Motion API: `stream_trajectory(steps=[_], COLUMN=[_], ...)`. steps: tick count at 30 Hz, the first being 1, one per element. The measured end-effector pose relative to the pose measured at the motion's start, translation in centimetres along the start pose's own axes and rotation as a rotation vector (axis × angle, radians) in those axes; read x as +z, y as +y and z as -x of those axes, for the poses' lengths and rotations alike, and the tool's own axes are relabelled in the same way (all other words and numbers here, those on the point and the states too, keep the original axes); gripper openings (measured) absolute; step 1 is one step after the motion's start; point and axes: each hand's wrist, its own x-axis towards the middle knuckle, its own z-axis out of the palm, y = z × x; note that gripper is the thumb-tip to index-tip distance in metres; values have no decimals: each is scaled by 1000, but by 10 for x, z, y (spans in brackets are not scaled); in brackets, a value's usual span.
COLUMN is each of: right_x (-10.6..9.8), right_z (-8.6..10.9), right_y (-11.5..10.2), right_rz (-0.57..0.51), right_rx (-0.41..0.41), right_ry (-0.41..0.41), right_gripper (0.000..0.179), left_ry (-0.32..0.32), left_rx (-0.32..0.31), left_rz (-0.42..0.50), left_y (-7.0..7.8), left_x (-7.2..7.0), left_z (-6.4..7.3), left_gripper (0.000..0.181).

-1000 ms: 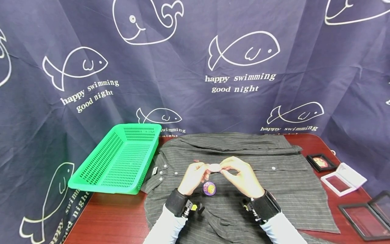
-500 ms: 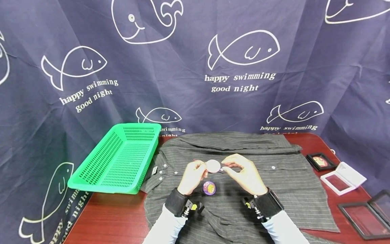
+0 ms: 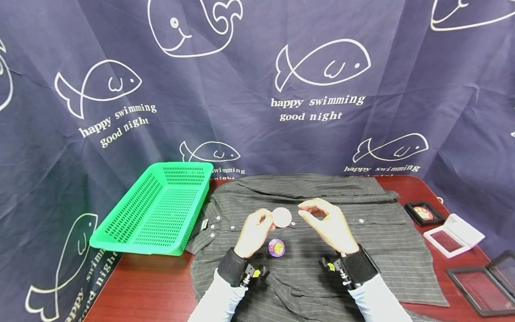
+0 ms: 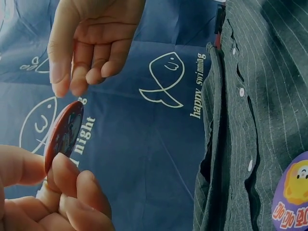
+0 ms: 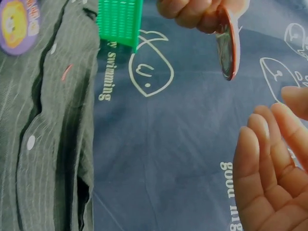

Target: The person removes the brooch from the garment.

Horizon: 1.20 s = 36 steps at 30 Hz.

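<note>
Over the striped dark grey shirt (image 3: 386, 250), my left hand (image 3: 254, 230) pinches a thin round badge (image 3: 282, 217) by its edge between thumb and fingers. The badge looks pale in the head view. In the wrist views it is edge-on, with a red rim and a shiny side (image 5: 225, 53). My right hand (image 3: 327, 223) is held apart to its right, fingers loosely bent, nothing between thumb and fingertips. Below, a purple round badge (image 3: 276, 247) with a yellow cartoon face lies on the shirt.
A green basket (image 3: 181, 250) stands at the left. Along the table's right side are a black frame with a red round piece (image 3: 423, 213), an unfolded white case (image 3: 454, 237) and an unfolded black case (image 3: 483, 290). A small red strip (image 5: 67, 72) lies on the shirt.
My right hand has let go of the badge and moved off to the right. The badge has turned from nearly edge-on to face the head camera, still in my left hand.
</note>
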Motion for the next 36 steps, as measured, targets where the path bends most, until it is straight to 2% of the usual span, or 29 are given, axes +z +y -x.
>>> stream_trajectory(steps=[4,8,13,18,20,26,36], right_x=[1,3,9,15,17,22,25], right_z=[-3,-5,-5,-3,-3,-2,-1], right_y=[1,-1,2,6,6,3,3], right_rz=[-44,-57,-67,-96,-80,14,43], right_rx=[37,56,65,47,52,88,99], right_ry=[-19,-44,-59,-90,-88,-68,-44], right_gripper=[17,18,19,18,17,14,12], left_ry=[-10,-17,-22,-5,-2,16,-5], left_rx=[78,121,126,110,106,100,168], left_rz=[-2,-35,-33,10,14,18,35], left_y=[-3,-1,3,28,31,4,-1], left_x=[0,-1,1,-2,-1,8,12], left_z=[0,2,3,9,9,4,5], left_gripper=[18,18,15,14,13,12,14])
